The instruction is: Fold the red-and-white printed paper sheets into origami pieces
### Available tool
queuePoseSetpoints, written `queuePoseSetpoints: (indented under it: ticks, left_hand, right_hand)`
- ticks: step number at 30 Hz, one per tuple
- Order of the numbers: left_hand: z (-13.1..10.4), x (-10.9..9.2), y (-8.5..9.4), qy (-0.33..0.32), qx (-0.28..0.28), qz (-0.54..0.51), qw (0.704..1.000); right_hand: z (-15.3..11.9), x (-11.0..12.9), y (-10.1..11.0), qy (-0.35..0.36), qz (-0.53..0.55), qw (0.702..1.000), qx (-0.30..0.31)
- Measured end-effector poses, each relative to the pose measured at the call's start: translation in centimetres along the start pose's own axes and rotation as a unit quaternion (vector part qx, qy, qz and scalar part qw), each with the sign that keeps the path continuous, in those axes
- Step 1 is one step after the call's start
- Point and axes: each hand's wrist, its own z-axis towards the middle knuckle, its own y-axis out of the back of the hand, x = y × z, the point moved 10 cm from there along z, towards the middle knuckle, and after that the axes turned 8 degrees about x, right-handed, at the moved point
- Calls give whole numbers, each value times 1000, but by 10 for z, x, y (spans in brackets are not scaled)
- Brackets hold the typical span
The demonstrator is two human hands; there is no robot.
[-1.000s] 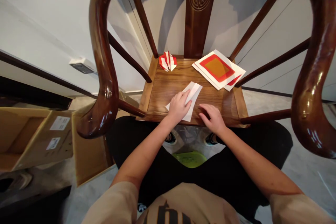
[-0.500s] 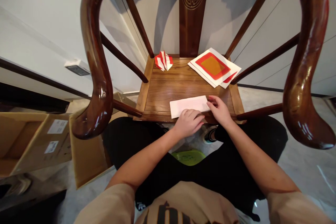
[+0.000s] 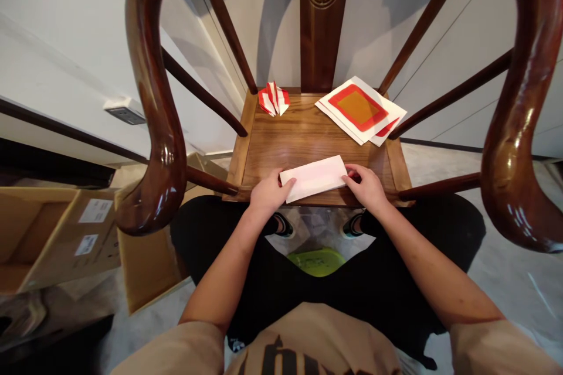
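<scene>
A folded strip of pale pinkish-white paper (image 3: 313, 179) lies slightly tilted near the front edge of the wooden chair seat (image 3: 299, 135). My left hand (image 3: 269, 192) grips its left end, thumb on top and fingers at the edge. At the right end my right hand (image 3: 366, 185) pinches the paper between thumb and fingers. Toward the back left of the seat sits a folded red and white paper piece (image 3: 274, 99). Flat sheets with a red and orange rectangle (image 3: 358, 108) are stacked at the back right.
Curved armrests (image 3: 165, 158) (image 3: 505, 164) rise on both sides, with slanted spindles behind. Open cardboard boxes (image 3: 74, 234) stand on the floor at left. A green object (image 3: 319, 262) is below, between the legs.
My left hand has moved from the paper's lower edge to its left end and taken hold there. The strip has shifted slightly left and its right end has tilted up a little.
</scene>
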Motion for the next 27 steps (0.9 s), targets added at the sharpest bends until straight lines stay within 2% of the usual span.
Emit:
queuePoseSetpoints:
  ticks: [4, 7, 10, 12, 14, 17, 20, 22, 24, 27]
  left_hand:
    - [1, -10, -8, -70, -50, -115, 990]
    - [3, -12, -2, -111, -98, -221, 964]
    - [-5, -19, 21, -177, -165, -264, 934]
    - [-17, -29, 38, -228, -210, -232, 922]
    - [-26, -38, 47, -263, -229, -198, 916]
    - [-24, -38, 44, -254, -212, -195, 923]
    - [-10, -25, 30, -175, -162, -225, 945]
    - [-3, -15, 18, -118, -126, -265, 948]
    - [2, -9, 9, -94, -99, -326, 935]
    - [7, -4, 2, -96, -79, -436, 891]
  right_hand:
    - [1, -15, -8, -44, 160, 986, -2]
    - [1, -16, -4, -60, 237, 970, -16]
    - [-1, -1, 12, -26, 221, 974, -50]
    - [-4, 13, 22, 9, 180, 981, -70]
    - [-7, 23, 28, 33, 145, 985, -89]
    - [-11, 26, 33, 43, 113, 986, -115]
    - [-12, 24, 36, 45, 103, 984, -140]
    - [-13, 22, 38, 43, 103, 982, -153]
    - [-14, 20, 40, 36, 98, 981, -161]
    - [-15, 15, 43, 16, 98, 980, -173]
